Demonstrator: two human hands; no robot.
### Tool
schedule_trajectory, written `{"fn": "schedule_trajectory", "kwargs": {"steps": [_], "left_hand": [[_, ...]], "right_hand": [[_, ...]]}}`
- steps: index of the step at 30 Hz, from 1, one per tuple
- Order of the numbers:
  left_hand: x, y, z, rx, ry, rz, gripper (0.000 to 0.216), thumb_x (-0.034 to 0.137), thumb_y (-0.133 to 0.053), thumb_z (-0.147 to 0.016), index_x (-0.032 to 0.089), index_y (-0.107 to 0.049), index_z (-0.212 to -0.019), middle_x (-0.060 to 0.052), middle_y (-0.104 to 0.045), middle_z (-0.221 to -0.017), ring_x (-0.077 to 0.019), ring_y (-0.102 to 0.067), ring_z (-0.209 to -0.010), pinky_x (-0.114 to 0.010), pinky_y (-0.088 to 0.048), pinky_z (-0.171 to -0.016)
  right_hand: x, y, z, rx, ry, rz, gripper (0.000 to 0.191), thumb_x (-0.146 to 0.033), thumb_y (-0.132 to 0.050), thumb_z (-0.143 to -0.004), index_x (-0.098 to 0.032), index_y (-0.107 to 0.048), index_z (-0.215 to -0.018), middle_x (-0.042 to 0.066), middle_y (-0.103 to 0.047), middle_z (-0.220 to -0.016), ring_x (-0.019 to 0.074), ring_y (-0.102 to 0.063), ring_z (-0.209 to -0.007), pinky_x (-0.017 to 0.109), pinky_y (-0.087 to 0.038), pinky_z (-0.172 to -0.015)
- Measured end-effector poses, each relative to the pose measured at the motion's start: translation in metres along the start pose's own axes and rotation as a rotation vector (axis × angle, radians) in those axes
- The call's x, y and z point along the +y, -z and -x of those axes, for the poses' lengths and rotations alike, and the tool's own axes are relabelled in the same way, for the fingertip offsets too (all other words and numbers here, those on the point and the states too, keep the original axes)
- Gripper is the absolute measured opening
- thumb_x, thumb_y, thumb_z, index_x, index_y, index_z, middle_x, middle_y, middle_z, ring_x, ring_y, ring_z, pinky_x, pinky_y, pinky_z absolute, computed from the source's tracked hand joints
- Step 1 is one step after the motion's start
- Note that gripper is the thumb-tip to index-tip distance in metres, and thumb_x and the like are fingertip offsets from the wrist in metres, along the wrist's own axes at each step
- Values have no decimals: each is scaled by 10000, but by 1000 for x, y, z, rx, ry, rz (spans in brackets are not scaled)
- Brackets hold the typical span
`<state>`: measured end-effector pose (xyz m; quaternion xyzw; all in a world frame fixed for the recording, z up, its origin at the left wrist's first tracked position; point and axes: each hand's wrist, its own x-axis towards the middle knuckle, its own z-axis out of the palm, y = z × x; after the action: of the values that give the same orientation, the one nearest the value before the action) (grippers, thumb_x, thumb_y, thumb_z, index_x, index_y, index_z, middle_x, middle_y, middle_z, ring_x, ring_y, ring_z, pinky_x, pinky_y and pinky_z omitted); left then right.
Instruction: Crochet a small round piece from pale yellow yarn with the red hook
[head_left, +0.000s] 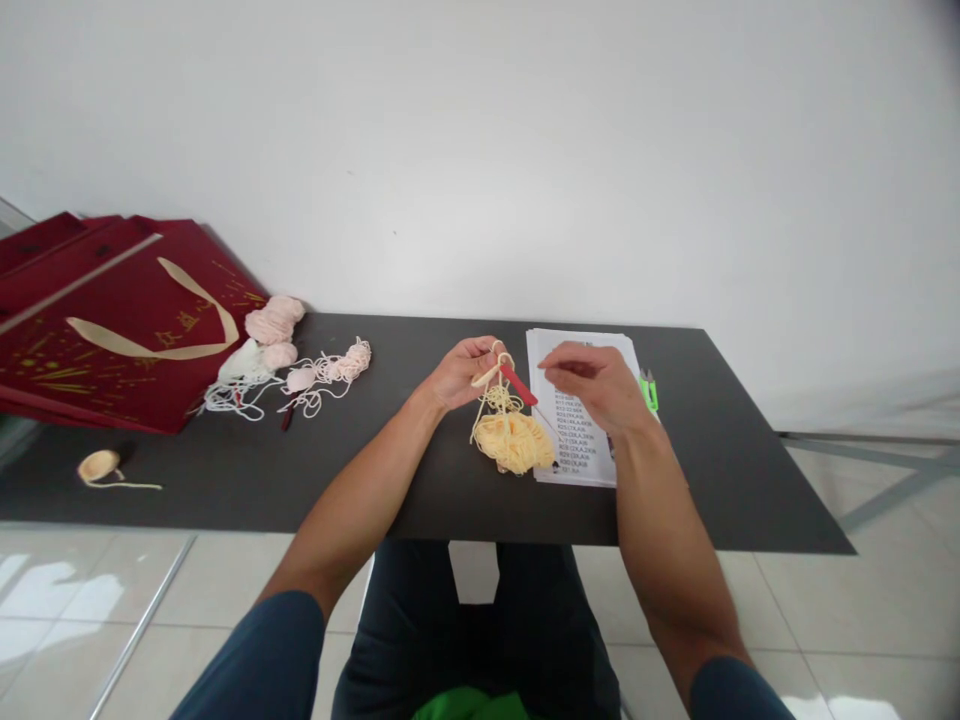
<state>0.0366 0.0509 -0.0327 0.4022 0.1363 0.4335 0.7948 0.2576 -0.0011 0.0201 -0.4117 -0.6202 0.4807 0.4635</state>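
My left hand (466,372) is closed on a small cream crochet piece (486,377), with yarn looped around the fingertips. A crochet hook with a red handle (519,384) sticks out to the right from the loops at these fingers. Strands run down to a loose pale-yellow yarn bundle (514,442) on the table just below. My right hand (596,385) hovers over the printed sheets (581,445), apart from the hook. Its fingers are bent and drawn together, pointing left; whether anything thin is between them cannot be made out.
The dark table (450,500) stands against a white wall. Red gift bags (127,320) lean at the left. Beside them lie pink yarn (274,320), white yarn (244,365) and a tangled pale-pink strand bundle (352,360). A cream crocheted cup shape (99,466) sits front left. Green snips (648,390) lie behind my right wrist.
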Motion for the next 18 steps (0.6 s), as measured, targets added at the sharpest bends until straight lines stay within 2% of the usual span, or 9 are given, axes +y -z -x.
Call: {"fn": "schedule_trajectory", "kwargs": {"steps": [2, 4, 6, 9, 11, 13, 15, 16, 18], "left_hand": [[0, 1, 0, 15, 16, -8, 369, 381, -956, -653, 134, -704, -759, -30, -666, -717, -117, -603, -607, -230, -461, -580], [1, 1, 1, 17, 23, -29, 370, 384, -956, -652, 134, -707, -763, -32, -673, -715, -120, -606, -593, -232, -457, -563], [1, 2, 1, 11, 22, -57, 360, 382, -951, -660, 135, -716, -777, -36, -686, -727, -126, -619, -593, -237, -463, -559], [1, 2, 1, 6, 21, -114, 347, 376, -947, -668, 135, -738, -805, -44, -711, -754, -133, -641, -605, -243, -477, -570], [2, 3, 0, 17, 12, -149, 348, 374, -953, -660, 134, -749, -809, -47, -723, -765, -132, -649, -613, -241, -482, -580], [4, 5, 0, 32, -11, -183, 345, 375, -955, -656, 133, -756, -801, -46, -726, -753, -124, -644, -605, -232, -473, -575], [5, 7, 0, 32, -27, -220, 337, 382, -947, -671, 131, -764, -802, -47, -729, -737, -121, -645, -597, -227, -466, -569], [6, 8, 0, 24, -26, -239, 332, 385, -939, -684, 129, -768, -808, -51, -732, -732, -124, -650, -595, -229, -468, -568], [6, 9, 1, 8, 1, -268, 342, 400, -932, -694, 128, -774, -828, -57, -738, -725, -144, -669, -597, -244, -485, -575]], "right_hand": [[-8, -4, 4, -259, -130, 111, 208, -377, -756, -847, -214, -821, -957, 2, -698, -759, 100, -517, -618, 265, -373, -552], [-12, -11, 7, -324, -176, 166, 233, -395, -699, -882, -201, -816, -935, -16, -656, -655, 90, -492, -566, 251, -346, -527], [-12, -21, 8, -374, -208, 178, 240, -374, -690, -877, -180, -765, -758, -32, -599, -563, 75, -466, -511, 238, -332, -503], [-4, -35, 8, -310, -299, 54, 330, -409, -687, -869, -181, -649, -632, -35, -581, -518, 56, -444, -416, 215, -273, -417], [1, -43, 7, -249, -344, -25, 326, -436, -687, -871, -187, -643, -666, -35, -596, -533, 52, -453, -391, 201, -249, -381], [5, -49, 7, -164, -324, -3, 295, -422, -698, -866, -187, -649, -693, -35, -603, -540, 53, -469, -385, 193, -273, -364], [8, -53, 5, -85, -275, 48, 216, -395, -728, -847, -185, -697, -807, -31, -626, -567, 69, -514, -408, 195, -350, -377], [10, -54, 4, -45, -255, 67, 226, -387, -752, -829, -184, -721, -924, -26, -653, -598, 83, -546, -431, 204, -398, -396], [15, -55, 2, 37, -222, 86, 495, -384, -812, -777, -186, -684, -1213, 7, -734, -736, 119, -629, -524, 237, -502, -467]]}}
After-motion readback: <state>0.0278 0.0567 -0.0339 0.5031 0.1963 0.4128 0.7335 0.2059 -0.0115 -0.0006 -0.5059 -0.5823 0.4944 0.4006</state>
